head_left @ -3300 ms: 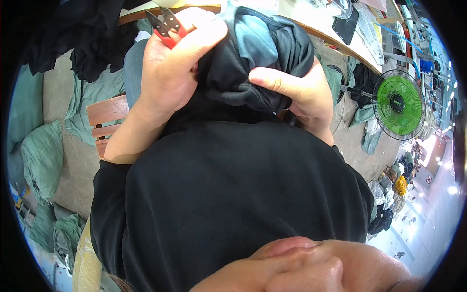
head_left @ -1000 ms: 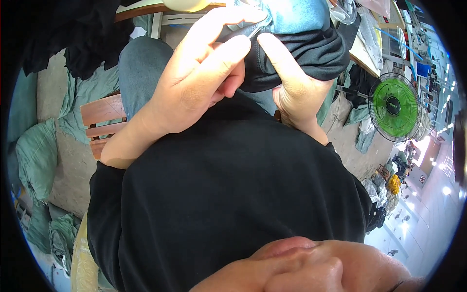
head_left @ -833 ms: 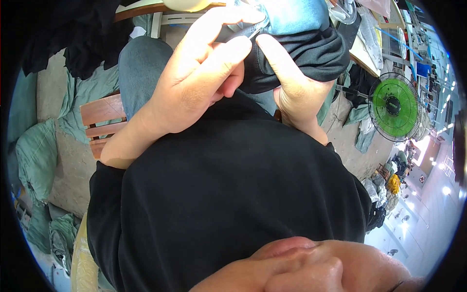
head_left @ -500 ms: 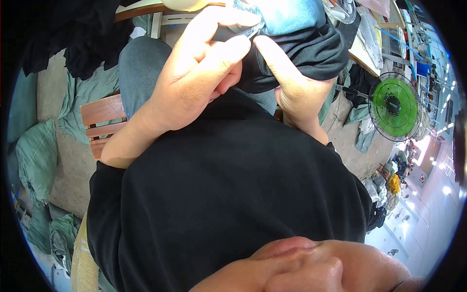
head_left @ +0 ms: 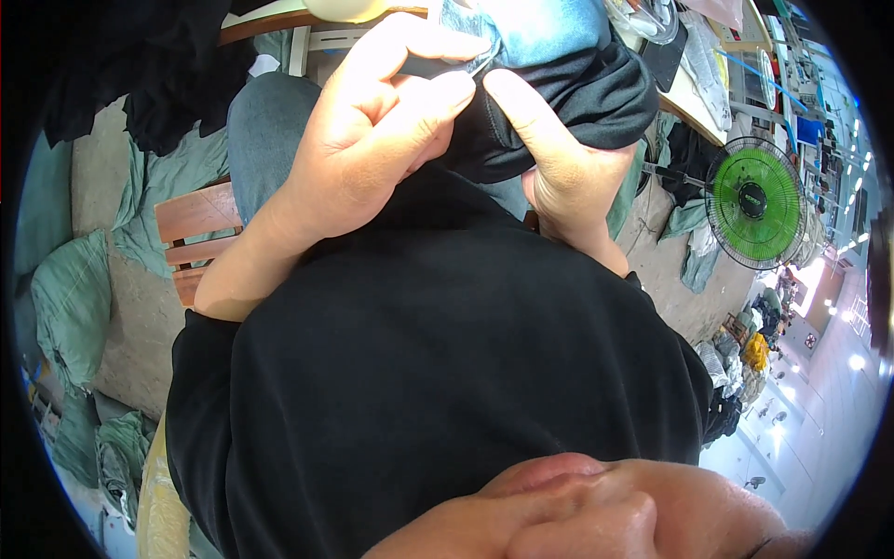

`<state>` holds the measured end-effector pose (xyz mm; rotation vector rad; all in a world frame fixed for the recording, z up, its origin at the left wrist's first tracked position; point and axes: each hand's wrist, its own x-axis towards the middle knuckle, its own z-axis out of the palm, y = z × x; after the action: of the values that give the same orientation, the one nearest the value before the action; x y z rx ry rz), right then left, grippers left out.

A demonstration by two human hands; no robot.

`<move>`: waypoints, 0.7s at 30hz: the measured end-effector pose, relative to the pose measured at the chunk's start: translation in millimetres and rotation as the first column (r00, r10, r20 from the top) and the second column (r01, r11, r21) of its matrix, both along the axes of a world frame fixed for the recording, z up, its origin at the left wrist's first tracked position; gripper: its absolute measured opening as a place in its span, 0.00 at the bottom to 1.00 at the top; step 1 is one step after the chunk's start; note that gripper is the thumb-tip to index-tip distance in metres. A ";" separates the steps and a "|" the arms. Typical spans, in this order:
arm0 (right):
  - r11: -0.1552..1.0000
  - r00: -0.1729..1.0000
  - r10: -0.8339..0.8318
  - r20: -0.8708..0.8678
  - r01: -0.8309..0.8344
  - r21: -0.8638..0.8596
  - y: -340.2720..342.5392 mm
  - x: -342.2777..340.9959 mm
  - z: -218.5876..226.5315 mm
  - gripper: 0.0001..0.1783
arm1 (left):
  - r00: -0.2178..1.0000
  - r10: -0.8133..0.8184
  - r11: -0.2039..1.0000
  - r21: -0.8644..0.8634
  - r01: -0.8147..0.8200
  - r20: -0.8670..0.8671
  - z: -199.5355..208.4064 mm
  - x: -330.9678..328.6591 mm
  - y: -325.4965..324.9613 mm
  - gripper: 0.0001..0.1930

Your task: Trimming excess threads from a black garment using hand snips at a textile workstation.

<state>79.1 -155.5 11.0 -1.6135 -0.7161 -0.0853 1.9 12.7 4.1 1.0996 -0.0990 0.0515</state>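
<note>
My left hand [head_left: 368, 140] pinches a thin, greyish strip or tip [head_left: 481, 64] between thumb and forefinger; its exact kind is too small to make out. That tip meets the edge of a faded blue denim piece [head_left: 554, 33] at the top of the view. Bunched under the denim lies black cloth [head_left: 596, 102] with a stitched seam. My right hand [head_left: 568, 158] grips this cloth, its thumb laid along the seam and its other fingers mostly hidden beneath. The two thumb tips are close together, slightly apart.
A table edge [head_left: 270, 25] runs along the top. To the right stands a green-bladed fan [head_left: 756, 197]. A slatted wooden seat [head_left: 198, 212] shows at my left, with green cloth bundles [head_left: 70, 303] on the floor and black cloth [head_left: 140, 74] hanging above.
Both hands have shifted slightly left with the cloth. My left hand keeps its pinch, and my right hand keeps its grip.
</note>
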 end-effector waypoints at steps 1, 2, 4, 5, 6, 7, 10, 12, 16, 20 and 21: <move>0.999 0.999 -0.032 0.005 0.032 -0.005 0.5 -0.7 0.0 0.10 | 1.000 0.000 1.000 0.000 0.000 0.000 0.4 -0.1 0.2 0.14; 0.999 0.999 -0.032 0.005 0.032 -0.005 0.8 -0.6 -0.1 0.10 | 1.000 -0.006 1.000 -0.008 0.006 -0.011 1.0 -0.2 0.5 0.14; 0.999 0.998 -0.046 0.043 0.047 -0.021 1.5 -0.2 0.2 0.10 | 1.000 -0.012 1.000 -0.016 0.012 -0.022 1.7 -0.2 1.4 0.14; 0.999 0.998 -0.046 0.043 0.047 -0.021 1.9 -0.5 0.6 0.10 | 0.999 -0.021 1.000 -0.015 0.020 -0.030 1.7 -0.3 2.3 0.13; 0.999 0.999 -0.048 -0.024 0.049 0.020 2.4 -1.0 1.3 0.11 | 0.999 -0.030 0.999 -0.015 0.029 -0.037 1.6 -0.2 2.8 0.13; 0.997 0.995 -0.046 -0.092 0.051 0.061 3.3 -1.4 2.1 0.12 | 0.999 -0.028 1.000 -0.015 0.028 -0.037 1.0 0.2 1.6 0.13; 0.995 0.989 -0.009 -0.145 0.024 0.101 5.7 -2.1 6.5 0.13 | 1.000 0.018 0.999 0.051 -0.018 0.001 0.1 1.5 -1.7 0.14; 0.998 0.993 -0.019 -0.116 0.025 0.052 3.9 -0.8 8.3 0.13 | 1.000 0.010 0.998 0.067 -0.008 -0.020 1.5 1.9 -1.1 0.13; 0.997 0.990 -0.010 -0.142 0.021 0.078 5.5 -1.6 8.0 0.14 | 0.999 -0.015 0.999 -0.039 0.013 -0.048 0.5 0.7 0.3 0.11; 1.000 0.992 -0.017 -0.126 0.020 0.020 3.3 -1.7 6.5 0.13 | 0.999 0.000 1.000 -0.028 -0.001 -0.039 -1.4 1.2 -1.3 0.11; 0.998 0.990 -0.013 -0.142 0.020 0.051 4.1 -2.7 6.1 0.13 | 0.999 0.004 0.999 -0.037 -0.005 -0.035 -2.2 1.4 -2.0 0.11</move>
<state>76.4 -151.4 17.1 -1.5587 -0.5862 -0.0011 3.3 10.7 1.9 1.0629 -0.0635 0.0378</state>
